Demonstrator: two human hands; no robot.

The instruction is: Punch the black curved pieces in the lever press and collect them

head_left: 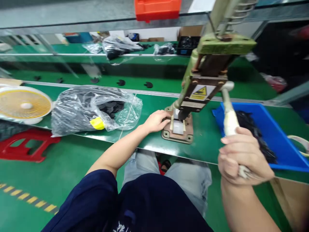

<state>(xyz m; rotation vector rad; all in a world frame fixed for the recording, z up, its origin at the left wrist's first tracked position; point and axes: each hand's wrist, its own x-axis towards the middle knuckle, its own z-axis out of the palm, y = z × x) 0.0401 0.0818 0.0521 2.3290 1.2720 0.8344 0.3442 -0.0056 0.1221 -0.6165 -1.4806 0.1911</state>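
Note:
A green hand lever press [205,74] stands on the bench, with a yellow warning label on its head. Its lever [229,119] slants down to my right hand [245,156], whose fingers are wrapped round the pale, wrapped grip. My left hand [158,121] rests at the left side of the press's base plate [166,133], thumb and fingers apart, fingertips by the fixture. I see nothing between those fingers. A pale block [178,127] sits in the fixture, right under the dark tip of the ram [184,113]; whether a part lies beneath the tip is hidden.
Left of the press lies a clear plastic bag [74,109] of black parts, beside a round fan [26,103]. At right a blue tray [272,129] holds black pieces, near a tape roll [299,143]. Several black parts [148,84] lie behind; a red bin [158,9] hangs over the shelf.

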